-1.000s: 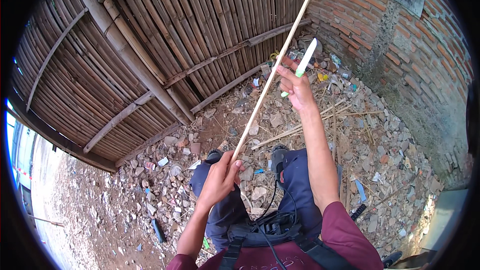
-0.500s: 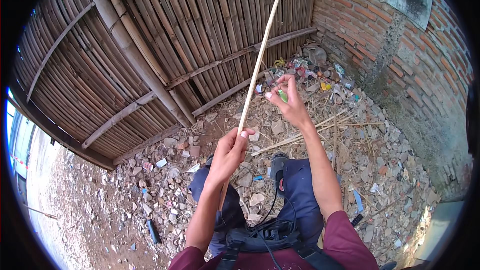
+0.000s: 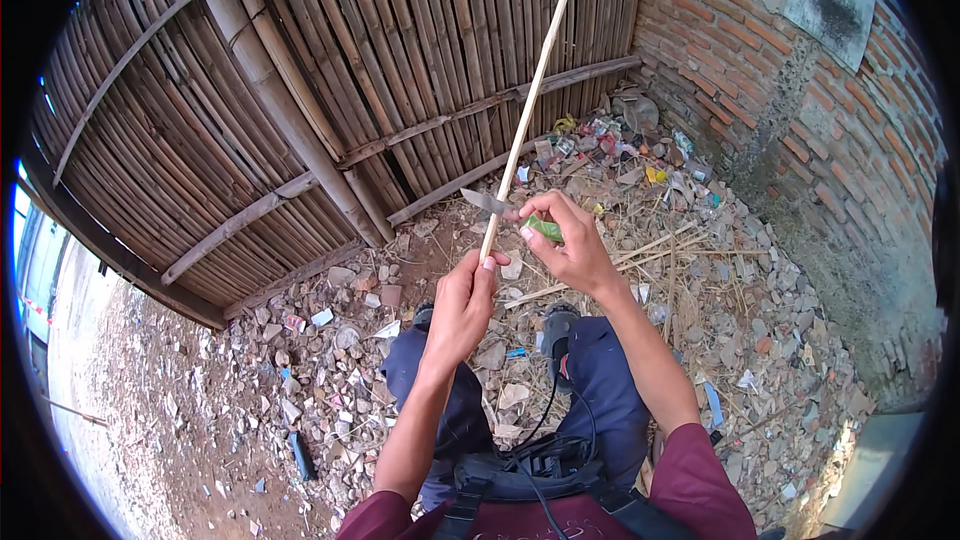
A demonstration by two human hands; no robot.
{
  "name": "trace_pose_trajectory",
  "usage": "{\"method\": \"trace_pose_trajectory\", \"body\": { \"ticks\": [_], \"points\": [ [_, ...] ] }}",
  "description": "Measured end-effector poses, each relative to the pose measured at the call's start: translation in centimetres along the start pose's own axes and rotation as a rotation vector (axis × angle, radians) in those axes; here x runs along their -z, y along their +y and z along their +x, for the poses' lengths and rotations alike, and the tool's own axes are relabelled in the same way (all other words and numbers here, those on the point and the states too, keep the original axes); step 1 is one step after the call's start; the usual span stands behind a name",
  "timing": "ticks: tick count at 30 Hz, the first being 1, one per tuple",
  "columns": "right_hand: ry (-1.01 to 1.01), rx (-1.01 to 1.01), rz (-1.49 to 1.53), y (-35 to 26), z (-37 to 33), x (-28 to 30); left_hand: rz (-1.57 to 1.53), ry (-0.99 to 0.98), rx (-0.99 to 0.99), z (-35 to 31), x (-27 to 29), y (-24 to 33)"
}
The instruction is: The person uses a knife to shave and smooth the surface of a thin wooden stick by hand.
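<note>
Drew the right hand (image 3: pixel 565 245) down and left since the earlier frame, bringing the knife (image 3: pixel 484 201) across the pale strip (image 3: pixel 540 77) at upper centre. Holding the green handle (image 3: pixel 543 229) in curled right fingers (image 3: pixel 555 202); gripping the strip just below with the left hand (image 3: pixel 463 308). Cannot quite tell contact from overlap at the crossing. Best keep strokes shallow and clear of the left hand. Outward: rubble (image 3: pixel 780 360) lower right, bamboo wall (image 3: pixel 400 50) upper left.

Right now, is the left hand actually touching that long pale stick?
Touching. The head view shows the left hand closed around the pale stick, its thumb lying against the wood.
</note>
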State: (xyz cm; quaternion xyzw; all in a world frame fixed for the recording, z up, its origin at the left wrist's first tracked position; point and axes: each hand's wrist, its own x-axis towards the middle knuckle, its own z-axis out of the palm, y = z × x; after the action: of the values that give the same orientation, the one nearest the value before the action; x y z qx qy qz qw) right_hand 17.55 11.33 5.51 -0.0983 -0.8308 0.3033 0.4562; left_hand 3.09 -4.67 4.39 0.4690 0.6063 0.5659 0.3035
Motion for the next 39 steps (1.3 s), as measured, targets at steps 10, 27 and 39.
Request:
{"method": "trace_pose_trajectory", "body": {
  "ticks": [10, 27, 39],
  "points": [
    [0.009, 0.072, -0.164, 0.7, -1.3, -0.7, 0.28, 0.101, -0.05, -0.8, -0.3, 0.4],
    [-0.015, 0.086, -0.127, 0.6, -2.0, -0.6, 0.263, 0.041, 0.037, -1.5, -0.2, 0.0],
    [0.034, 0.055, -0.268, 2.2, -2.0, -0.9, 0.332, 0.055, 0.035, -2.3, 0.1, -1.1]
  ]
}}
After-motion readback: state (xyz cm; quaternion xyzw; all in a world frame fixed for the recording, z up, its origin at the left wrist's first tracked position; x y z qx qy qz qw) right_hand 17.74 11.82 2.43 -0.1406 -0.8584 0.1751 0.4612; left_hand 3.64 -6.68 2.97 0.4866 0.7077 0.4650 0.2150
